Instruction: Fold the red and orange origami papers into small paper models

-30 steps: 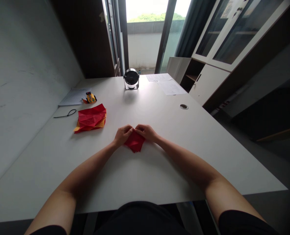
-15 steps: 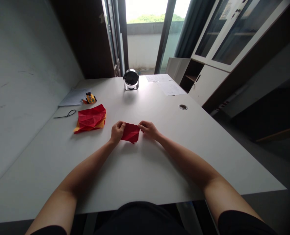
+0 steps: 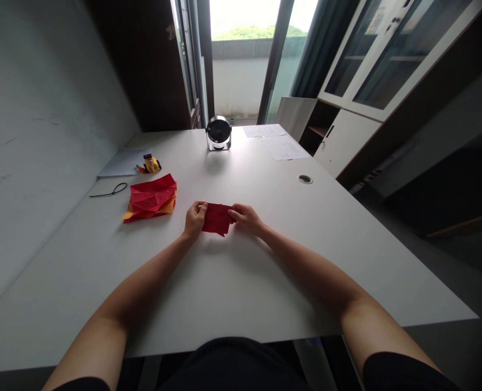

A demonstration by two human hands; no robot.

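Note:
A small folded piece of red paper [image 3: 217, 218] is held just above the white table [image 3: 241, 271], in the middle. My left hand [image 3: 194, 218] pinches its left edge and my right hand [image 3: 244, 218] pinches its right edge, both with fingers closed on the paper. To the left lies a larger creased red sheet over a yellow one [image 3: 151, 197], a hand's width from my left hand.
A small round fan [image 3: 218, 133] stands at the table's far side, with white papers [image 3: 279, 142] to its right. A yellow toy [image 3: 151, 163], a paper sheet [image 3: 122, 162] and a black cable tie [image 3: 109, 190] lie far left. A cable hole [image 3: 305, 179] sits right.
The red paper was turned from a diamond hanging below my joined fingertips to a flatter piece held between hands. My hands parted to its left and right edges and rose slightly.

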